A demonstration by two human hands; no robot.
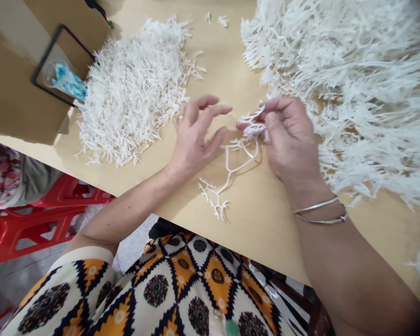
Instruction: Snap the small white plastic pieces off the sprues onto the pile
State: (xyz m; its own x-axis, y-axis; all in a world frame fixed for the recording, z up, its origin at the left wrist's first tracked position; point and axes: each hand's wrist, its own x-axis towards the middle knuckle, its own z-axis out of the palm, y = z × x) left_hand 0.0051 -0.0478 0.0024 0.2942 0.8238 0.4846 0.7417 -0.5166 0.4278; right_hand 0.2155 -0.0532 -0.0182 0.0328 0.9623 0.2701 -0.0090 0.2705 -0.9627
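Note:
My right hand [290,135] pinches a white branching plastic piece [255,128] between thumb and fingers. From it, thin white stems [229,170] hang down over the tan table, ending in small twigs near the table's front edge. To the left of the piece is my left hand [199,130], its fingers spread and curved, with a ring on one finger. Nothing shows between its fingers, and a small gap separates its fingertips from the white piece. Where the right fingertips meet the piece, the details are slightly blurred.
A heap of small white sprigs [133,88] lies at the left, and a larger pile of white branches [364,93] fills the right. Behind the left heap stands a cardboard box [17,74] beside a clear cup with blue contents [68,80]. Red stools [38,224] stand below left.

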